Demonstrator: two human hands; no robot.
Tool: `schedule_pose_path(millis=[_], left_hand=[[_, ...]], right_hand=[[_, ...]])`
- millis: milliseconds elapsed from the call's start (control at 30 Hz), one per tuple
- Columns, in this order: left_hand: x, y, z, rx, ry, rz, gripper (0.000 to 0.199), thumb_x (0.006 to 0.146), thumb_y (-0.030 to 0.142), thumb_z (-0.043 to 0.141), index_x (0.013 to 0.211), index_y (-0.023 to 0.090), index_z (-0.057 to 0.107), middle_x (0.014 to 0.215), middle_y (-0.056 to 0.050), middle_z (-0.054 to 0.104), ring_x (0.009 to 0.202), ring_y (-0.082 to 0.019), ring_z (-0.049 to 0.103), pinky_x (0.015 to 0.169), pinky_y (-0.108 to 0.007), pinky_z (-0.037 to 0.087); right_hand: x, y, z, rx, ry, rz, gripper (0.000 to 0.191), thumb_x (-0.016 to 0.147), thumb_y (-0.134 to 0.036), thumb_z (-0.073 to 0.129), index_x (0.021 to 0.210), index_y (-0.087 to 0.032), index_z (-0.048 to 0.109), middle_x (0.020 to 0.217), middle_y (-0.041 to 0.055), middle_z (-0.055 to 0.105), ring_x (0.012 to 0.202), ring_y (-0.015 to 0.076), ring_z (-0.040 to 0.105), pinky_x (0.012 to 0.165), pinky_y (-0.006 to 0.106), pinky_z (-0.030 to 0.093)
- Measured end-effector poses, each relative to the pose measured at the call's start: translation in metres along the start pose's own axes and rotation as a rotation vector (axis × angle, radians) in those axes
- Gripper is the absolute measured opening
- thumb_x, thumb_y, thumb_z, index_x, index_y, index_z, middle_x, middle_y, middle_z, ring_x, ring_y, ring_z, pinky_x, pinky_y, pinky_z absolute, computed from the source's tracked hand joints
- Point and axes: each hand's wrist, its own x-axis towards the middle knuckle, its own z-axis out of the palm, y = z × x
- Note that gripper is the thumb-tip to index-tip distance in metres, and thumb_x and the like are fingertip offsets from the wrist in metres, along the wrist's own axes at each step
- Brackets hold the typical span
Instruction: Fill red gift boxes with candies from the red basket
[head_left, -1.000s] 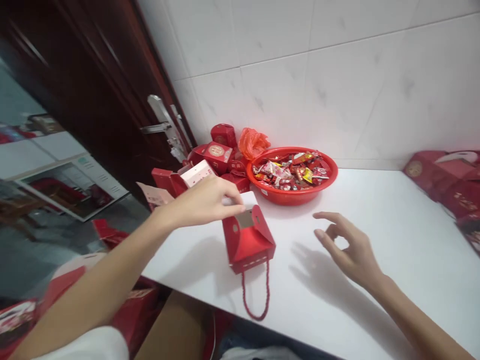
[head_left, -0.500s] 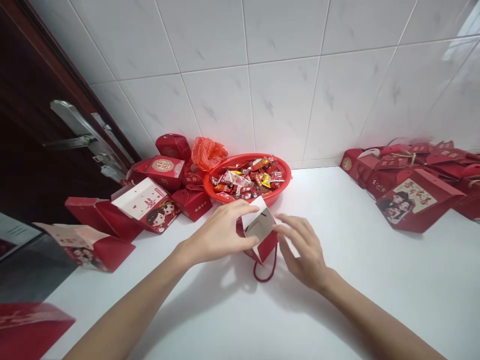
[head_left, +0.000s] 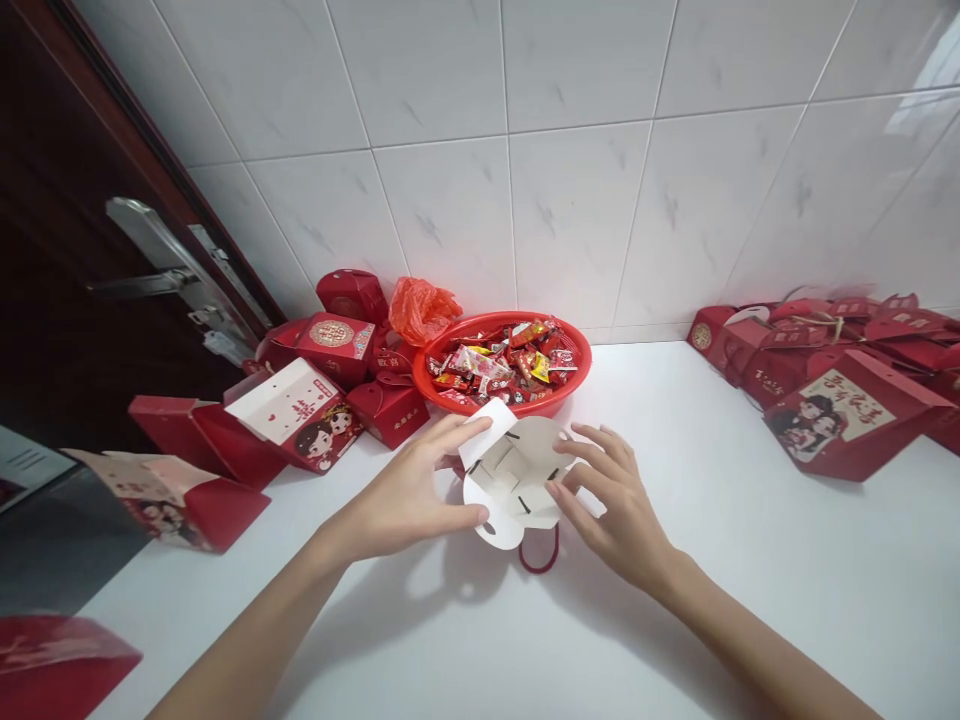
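Observation:
A small gift box [head_left: 504, 478] stands between my hands, its top flaps spread apart, showing a pale inside with dark slots. My left hand [head_left: 401, 495] grips its left side, the thumb at the near flap and the fingers at the far-left flap. On the other side, my right hand [head_left: 611, 505] has its bent fingertips on the right flap. A dark red cord loop [head_left: 540, 568] sticks out below the box onto the table. Just behind it is a red plastic basket [head_left: 418, 378] full of wrapped candies [head_left: 499, 368].
Red gift boxes [head_left: 330, 345] cluster at the left, with a crumpled red plastic bag [head_left: 421, 310] beside them. More red boxes [head_left: 840, 415] are piled at the right. A tiled wall [head_left: 577, 220] bounds the white table [head_left: 712, 600] behind; a dark door [head_left: 67, 250] stands at left.
The box's flaps have been spread outward, so its pale inside shows wider. My left hand has shifted slightly left with a flap, and my right fingers have come onto the right flap.

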Motion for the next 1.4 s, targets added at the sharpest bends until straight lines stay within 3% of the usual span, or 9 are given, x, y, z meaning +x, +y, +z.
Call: schedule_pose_path(millis=[100,300,500,733,867,967,1133,1233,1400], left_hand=[[-0.004,-0.007,-0.001,-0.171,0.018,-0.008,0.087,0.068,0.035,0.086,0.148,0.033,0.053,0.154,-0.006,0.048,0.135,-0.034,0.055,0.107,-0.042,0.055],[-0.011,-0.022,0.005,-0.478,0.003,-0.087,0.089,0.065,0.033,0.089,0.147,0.029,0.054,0.157,-0.01,0.046,0.128,-0.037,0.06,0.108,-0.051,0.053],[-0.006,-0.051,0.021,-0.671,-0.178,-0.273,0.117,0.058,0.034,0.094,0.158,0.023,0.034,0.158,-0.017,0.042,0.132,-0.038,0.055,0.111,-0.053,0.046],[0.0,-0.059,0.015,-0.563,-0.285,-0.27,0.128,0.061,0.04,0.092,0.163,0.025,0.016,0.152,-0.019,0.05,0.124,-0.034,0.061,0.105,-0.051,0.049],[0.0,-0.047,-0.012,-0.223,-0.31,-0.191,0.104,0.067,0.051,0.087,0.157,0.033,0.037,0.169,-0.01,0.023,0.148,-0.039,0.037,0.116,-0.052,0.039],[0.002,-0.036,-0.033,0.041,-0.318,-0.163,0.087,0.071,0.058,0.082,0.15,0.037,0.05,0.169,-0.006,0.023,0.154,-0.04,0.023,0.12,-0.053,0.033],[0.024,-0.02,-0.053,0.178,-0.116,0.0,0.058,0.084,0.055,0.071,0.137,0.036,0.064,0.154,-0.004,0.053,0.142,-0.033,0.048,0.115,-0.045,0.043],[0.054,-0.016,-0.054,0.15,0.014,0.072,0.048,0.086,0.049,0.068,0.13,0.03,0.069,0.14,-0.005,0.066,0.132,-0.031,0.058,0.112,-0.044,0.046],[0.117,-0.033,-0.041,0.044,0.044,0.14,0.036,0.086,0.039,0.064,0.114,0.021,0.076,0.124,-0.007,0.075,0.113,-0.028,0.07,0.1,-0.038,0.054]], right_hand=[[0.003,-0.002,-0.003,0.128,-0.084,0.058,0.004,0.095,-0.025,0.063,0.098,-0.024,0.063,0.134,0.0125,0.064,0.128,0.0298,0.059,0.099,0.048,0.056],[0.007,-0.008,-0.013,0.264,-0.172,0.107,0.03,0.089,-0.021,0.067,0.119,-0.026,0.063,0.145,0.0122,0.057,0.137,0.0302,0.052,0.105,0.048,0.053],[0.006,0.0,-0.01,0.497,-0.297,0.367,0.042,0.088,-0.034,0.071,0.129,-0.029,0.061,0.15,0.0102,0.053,0.14,0.0303,0.049,0.112,0.049,0.047],[0.005,0.005,-0.006,0.621,-0.311,0.498,0.048,0.085,-0.043,0.075,0.13,-0.032,0.062,0.159,0.0086,0.042,0.146,0.0327,0.04,0.118,0.054,0.037],[0.008,0.004,-0.009,0.636,-0.298,0.488,0.029,0.088,-0.044,0.071,0.114,-0.031,0.07,0.147,0.008,0.057,0.146,0.0329,0.04,0.116,0.056,0.037],[0.015,0.003,-0.014,0.63,-0.273,0.463,0.016,0.092,-0.042,0.067,0.097,-0.029,0.073,0.129,0.0079,0.07,0.144,0.032,0.043,0.113,0.054,0.041],[0.054,0.01,-0.026,0.608,-0.177,0.332,0.017,0.094,-0.037,0.064,0.088,-0.025,0.074,0.104,0.0071,0.077,0.113,0.0259,0.066,0.098,0.041,0.053],[0.093,0.028,-0.028,0.516,-0.191,0.312,0.018,0.093,-0.037,0.063,0.091,-0.023,0.074,0.097,0.006,0.077,0.094,0.0221,0.071,0.087,0.036,0.055],[0.151,0.08,0.006,0.265,-0.319,0.381,0.01,0.084,-0.017,0.06,0.084,-0.019,0.07,0.093,0.0048,0.075,0.086,0.0194,0.069,0.082,0.033,0.053]])
